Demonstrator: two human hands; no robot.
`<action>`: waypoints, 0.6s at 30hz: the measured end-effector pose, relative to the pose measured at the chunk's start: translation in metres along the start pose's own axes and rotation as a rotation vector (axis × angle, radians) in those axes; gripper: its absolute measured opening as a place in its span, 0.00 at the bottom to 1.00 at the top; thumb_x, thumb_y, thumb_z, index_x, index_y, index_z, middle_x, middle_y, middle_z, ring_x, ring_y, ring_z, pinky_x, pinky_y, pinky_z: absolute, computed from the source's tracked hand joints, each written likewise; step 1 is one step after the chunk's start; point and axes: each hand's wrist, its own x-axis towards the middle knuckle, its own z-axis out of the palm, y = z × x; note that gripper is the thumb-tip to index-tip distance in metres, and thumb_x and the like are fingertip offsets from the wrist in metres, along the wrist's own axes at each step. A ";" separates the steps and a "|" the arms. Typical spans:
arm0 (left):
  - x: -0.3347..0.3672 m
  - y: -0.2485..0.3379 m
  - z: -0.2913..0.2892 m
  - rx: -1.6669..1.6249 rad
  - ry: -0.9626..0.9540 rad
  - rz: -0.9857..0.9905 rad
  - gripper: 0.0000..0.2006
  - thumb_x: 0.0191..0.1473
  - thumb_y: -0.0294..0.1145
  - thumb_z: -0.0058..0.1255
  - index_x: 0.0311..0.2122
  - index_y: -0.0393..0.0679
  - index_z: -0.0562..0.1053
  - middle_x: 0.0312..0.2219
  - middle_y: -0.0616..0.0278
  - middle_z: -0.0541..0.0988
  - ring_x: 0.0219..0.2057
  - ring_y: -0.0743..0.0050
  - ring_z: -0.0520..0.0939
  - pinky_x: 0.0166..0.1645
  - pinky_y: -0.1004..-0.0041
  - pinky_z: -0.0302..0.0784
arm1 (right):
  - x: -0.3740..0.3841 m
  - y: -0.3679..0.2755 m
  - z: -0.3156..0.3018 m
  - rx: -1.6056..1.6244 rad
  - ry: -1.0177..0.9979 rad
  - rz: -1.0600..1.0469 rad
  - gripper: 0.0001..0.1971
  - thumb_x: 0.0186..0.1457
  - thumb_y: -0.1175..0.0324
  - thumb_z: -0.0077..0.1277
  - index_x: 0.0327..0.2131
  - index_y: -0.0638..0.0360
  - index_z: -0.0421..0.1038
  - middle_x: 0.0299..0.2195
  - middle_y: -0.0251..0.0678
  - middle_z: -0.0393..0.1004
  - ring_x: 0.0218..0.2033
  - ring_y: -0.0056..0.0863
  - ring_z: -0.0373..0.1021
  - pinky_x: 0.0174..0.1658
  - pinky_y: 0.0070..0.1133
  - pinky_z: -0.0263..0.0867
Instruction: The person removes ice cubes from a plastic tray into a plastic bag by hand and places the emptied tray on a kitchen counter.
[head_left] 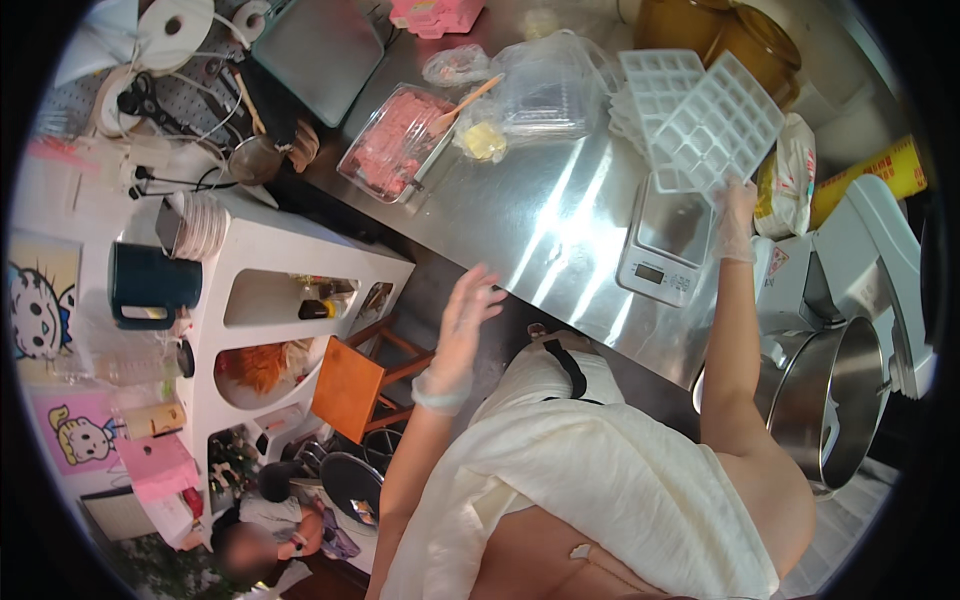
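My right hand [736,205], in a clear glove, grips the lower corner of a translucent white tray with square compartments [728,118]. That tray is tilted across a stack of similar trays [660,75] and hangs over the top of a white kitchen scale [652,274]. My left hand [468,308], also gloved, is raised off the front edge of the metal table, fingers apart and holding nothing. Further back lies a clear plastic box of pink crumbly mass [398,150], with a wooden spoon [468,102] resting in it.
Yellow butter-like lumps in plastic [484,142] and a clear bagged container [545,100] lie mid-table. A stand mixer with a steel bowl [850,400] stands right, near a yellow roll [870,182]. Left are a white shelf [300,235] and wooden stool [347,388]; another person sits lower left.
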 end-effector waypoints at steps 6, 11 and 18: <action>-0.092 -0.061 -0.091 -0.218 0.524 -0.148 0.28 0.59 0.49 0.41 0.57 0.38 0.59 0.52 0.50 0.67 0.48 0.60 0.72 0.53 0.64 0.67 | 0.039 0.014 0.023 -0.533 0.206 -0.151 0.40 0.40 0.51 0.59 0.47 0.81 0.62 0.49 0.62 0.65 0.51 0.48 0.64 0.56 0.31 0.57; -0.168 -0.087 -0.118 -0.342 0.914 -0.181 0.26 0.57 0.47 0.43 0.54 0.39 0.63 0.47 0.52 0.71 0.43 0.65 0.75 0.48 0.68 0.70 | 0.049 0.040 0.029 -1.375 0.548 -0.692 0.51 0.40 0.35 0.55 0.52 0.78 0.55 0.53 0.63 0.57 0.53 0.56 0.58 0.56 0.40 0.55; -0.252 -0.122 -0.122 -0.446 1.094 -0.149 0.24 0.57 0.45 0.46 0.53 0.39 0.63 0.46 0.54 0.72 0.43 0.64 0.75 0.48 0.68 0.70 | -0.146 -0.021 0.149 -0.730 -0.210 -0.968 0.31 0.51 0.61 0.53 0.53 0.70 0.56 0.54 0.58 0.54 0.58 0.51 0.50 0.60 0.37 0.47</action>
